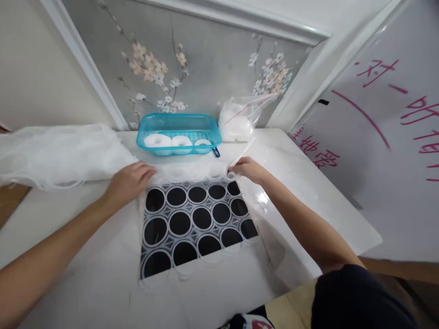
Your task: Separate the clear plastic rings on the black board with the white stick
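Note:
A black panel [201,218] patterned with rows of grey-outlined circles lies on the white table, and a clear film with ring shapes appears to cover it. Along its far edge runs a bunched strip of white translucent ringed sheet [192,172]. My left hand [132,178] is closed at the strip's left end, its fingertips partly hidden. At the right end, my right hand [249,169] pinches the strip's corner between thumb and fingers. To the left of my left hand lies a thick pile of white translucent ringed material [61,155].
Behind the strip stands a blue plastic basket [179,119] with several white rings inside. A small dark-blue cutter-like item [216,152] lies beside it. A clear bag of white material [238,121] leans against the wall. A whiteboard [377,183] with red writing borders the table's right side.

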### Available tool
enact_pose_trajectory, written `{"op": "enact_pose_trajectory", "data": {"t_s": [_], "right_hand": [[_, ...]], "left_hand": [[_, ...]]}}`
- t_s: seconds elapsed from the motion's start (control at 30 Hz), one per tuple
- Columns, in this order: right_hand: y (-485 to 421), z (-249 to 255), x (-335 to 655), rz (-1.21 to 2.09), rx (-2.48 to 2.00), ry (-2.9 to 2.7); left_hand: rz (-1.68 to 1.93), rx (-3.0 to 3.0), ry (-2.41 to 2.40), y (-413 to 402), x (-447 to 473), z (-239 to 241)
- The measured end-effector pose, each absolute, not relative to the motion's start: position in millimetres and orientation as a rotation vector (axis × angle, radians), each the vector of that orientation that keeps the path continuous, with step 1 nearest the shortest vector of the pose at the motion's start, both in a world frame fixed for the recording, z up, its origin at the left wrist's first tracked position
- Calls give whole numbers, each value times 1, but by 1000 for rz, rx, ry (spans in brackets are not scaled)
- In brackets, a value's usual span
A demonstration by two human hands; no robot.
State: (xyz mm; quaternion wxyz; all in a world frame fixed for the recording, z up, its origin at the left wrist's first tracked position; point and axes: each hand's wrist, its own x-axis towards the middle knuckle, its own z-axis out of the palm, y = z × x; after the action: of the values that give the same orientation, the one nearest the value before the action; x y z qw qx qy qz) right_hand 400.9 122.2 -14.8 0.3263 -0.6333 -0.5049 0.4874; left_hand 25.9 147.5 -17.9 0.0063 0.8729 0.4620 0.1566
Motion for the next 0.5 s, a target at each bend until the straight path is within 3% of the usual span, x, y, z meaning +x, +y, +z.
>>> {"op": "enact_pose_trajectory", "data": {"t_s": [0.13, 0.23, 0.5], "right_hand": [[132, 14, 401, 732, -1723, -1487], [143, 31, 395, 258, -1781, -1663], [119, 6, 389, 386, -1902, -1735]], "left_hand": [[863, 2585, 1552, 155, 27, 11], [935, 2533, 1560, 164, 35, 20], [649, 2692, 1333, 139, 23, -18]]}}
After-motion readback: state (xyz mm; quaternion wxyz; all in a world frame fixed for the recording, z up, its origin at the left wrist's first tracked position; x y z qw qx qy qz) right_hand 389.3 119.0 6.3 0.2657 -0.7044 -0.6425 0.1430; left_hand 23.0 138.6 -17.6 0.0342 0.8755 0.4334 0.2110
